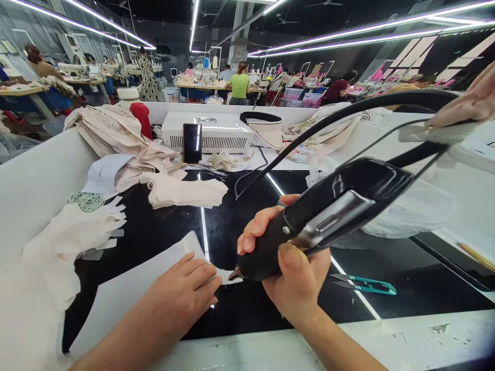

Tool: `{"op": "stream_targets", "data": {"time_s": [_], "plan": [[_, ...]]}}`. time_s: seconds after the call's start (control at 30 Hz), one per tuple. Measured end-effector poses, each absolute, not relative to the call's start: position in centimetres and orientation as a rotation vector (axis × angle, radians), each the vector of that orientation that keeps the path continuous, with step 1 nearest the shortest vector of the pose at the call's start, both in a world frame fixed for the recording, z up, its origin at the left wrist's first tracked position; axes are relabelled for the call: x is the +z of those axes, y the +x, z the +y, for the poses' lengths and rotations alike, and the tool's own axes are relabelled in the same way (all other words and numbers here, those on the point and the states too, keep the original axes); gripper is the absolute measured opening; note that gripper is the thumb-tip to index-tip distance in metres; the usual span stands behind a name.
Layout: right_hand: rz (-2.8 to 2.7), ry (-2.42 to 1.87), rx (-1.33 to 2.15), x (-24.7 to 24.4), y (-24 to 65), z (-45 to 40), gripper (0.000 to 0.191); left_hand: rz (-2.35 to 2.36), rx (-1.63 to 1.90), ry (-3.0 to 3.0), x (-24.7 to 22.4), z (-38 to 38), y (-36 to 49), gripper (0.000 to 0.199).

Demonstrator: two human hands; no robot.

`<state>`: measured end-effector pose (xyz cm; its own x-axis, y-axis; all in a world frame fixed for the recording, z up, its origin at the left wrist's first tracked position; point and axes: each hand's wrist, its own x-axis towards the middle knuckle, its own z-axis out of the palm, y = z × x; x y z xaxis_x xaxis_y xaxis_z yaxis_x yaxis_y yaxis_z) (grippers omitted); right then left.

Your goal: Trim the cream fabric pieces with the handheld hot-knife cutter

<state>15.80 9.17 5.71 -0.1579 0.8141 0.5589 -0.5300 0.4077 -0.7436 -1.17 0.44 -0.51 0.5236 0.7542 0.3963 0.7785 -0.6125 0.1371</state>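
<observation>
My right hand [297, 278] is wrapped round a black handheld tool [309, 226] with a metal lever, tilted down to the left. Its small metal tip [235, 274] meets the end of a pale fabric piece [127, 281] on the black tabletop [247, 322]. Flat on that fabric lies my left hand [183, 288], fingers extended just left of the tip. A thick black cable [348, 111] loops from the tool to the upper right.
Stacked pale pieces [185, 191] lie beyond my hands, before a phone [192, 143] and a white box [216, 131]. Teal snips [371, 285] rest at right. More fabric [42, 263] covers the left side. People work at tables farther back.
</observation>
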Motion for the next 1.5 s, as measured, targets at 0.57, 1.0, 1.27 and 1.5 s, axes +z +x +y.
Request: {"op": "stream_targets", "data": {"time_s": [0.57,1.0,1.27,1.5], "plan": [[-1.248,-0.335,1.18,5.7,16.5,9.0,0.043,-1.352,-0.659,-2.682,-0.6,0.5,-1.1,0.016],[-1.307,-0.355,1.145,5.3,16.6,9.6,0.037,-1.366,-0.772,-2.695,0.2,0.5,-2.0,0.025],[-1.291,-0.373,1.083,5.4,16.5,12.4,0.032,-1.442,-0.761,-2.583,1.4,1.2,-4.7,0.033],[-1.255,-0.399,1.132,5.9,15.4,13.3,0.035,-1.599,-0.616,-2.662,1.6,-0.6,-3.8,0.034]]}}
